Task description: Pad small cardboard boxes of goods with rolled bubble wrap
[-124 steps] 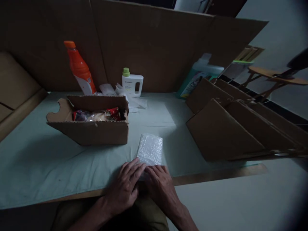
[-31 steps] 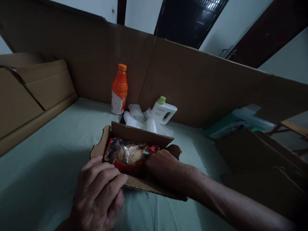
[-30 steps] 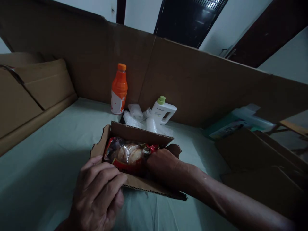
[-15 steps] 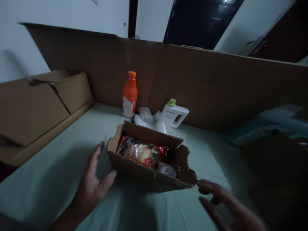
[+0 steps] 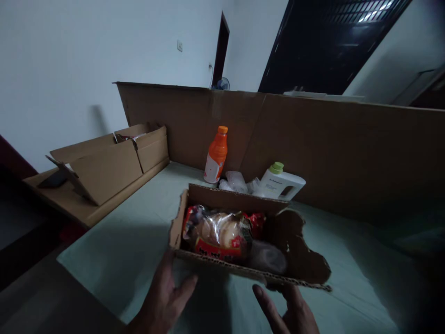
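Note:
An open cardboard box [image 5: 292, 248] with torn, uneven side edges is in front of me and looks raised off the cloth. Inside lies a clear and red plastic bag of round, pale bread-like pieces [image 5: 217, 232]. Next to the bag sits a translucent rounded plastic item [image 5: 267, 258]. My left hand [image 5: 167, 290] grips the box's near left corner, its fingers partly hidden behind the wall and its thumb sticking out. Under the near right edge, my right hand [image 5: 290, 308] supports the box, fingertips hidden below it.
Behind the box stand an orange bottle [image 5: 216, 155] and a white jug with a green cap [image 5: 282, 182], with clear plastic packaging [image 5: 237, 182] between them. A tall cardboard panel [image 5: 313, 134] closes the back. Another open carton [image 5: 107, 167] is on the left. Pale green cloth [image 5: 139, 232] covers the surface.
Both hands, apart from the box or just at its edge before, are now on it. The box looks larger and nearer, and covers more of the jug's base. My view has shifted.

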Available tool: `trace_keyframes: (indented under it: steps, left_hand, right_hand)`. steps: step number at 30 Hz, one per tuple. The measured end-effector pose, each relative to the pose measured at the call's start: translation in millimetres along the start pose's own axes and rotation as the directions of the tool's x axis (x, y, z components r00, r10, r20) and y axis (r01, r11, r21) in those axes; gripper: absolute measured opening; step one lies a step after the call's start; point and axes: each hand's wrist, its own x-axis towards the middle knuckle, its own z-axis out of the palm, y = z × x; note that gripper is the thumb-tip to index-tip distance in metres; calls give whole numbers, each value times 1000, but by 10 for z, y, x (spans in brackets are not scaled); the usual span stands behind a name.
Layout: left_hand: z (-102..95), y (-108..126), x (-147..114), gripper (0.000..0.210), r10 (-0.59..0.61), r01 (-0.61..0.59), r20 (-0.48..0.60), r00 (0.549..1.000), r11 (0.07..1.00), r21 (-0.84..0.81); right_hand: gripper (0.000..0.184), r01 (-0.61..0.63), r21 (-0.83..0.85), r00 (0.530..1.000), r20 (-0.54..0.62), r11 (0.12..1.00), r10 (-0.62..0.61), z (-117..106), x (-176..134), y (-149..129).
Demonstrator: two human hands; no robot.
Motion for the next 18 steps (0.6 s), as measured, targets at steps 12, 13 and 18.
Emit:
trace_keyframes:
  steps: [12,13,18]
  left_hand:
    - [-562,-229,373,68,-92,78,-119,989,991,-113]
    - [-644,-272,525,68,-74,58,-123,990,990,-128]
    - [-1133,-351,1416,75,58,-65,-140,989,997,-51]
  right_hand:
    - [43,195,132,974,88,972,-207,608,111,-371]
    - [54,227,143,966,92,963,-241,734,61,-361]
    - [94,455,234,843,198,859,-501,1358,-195,-465]
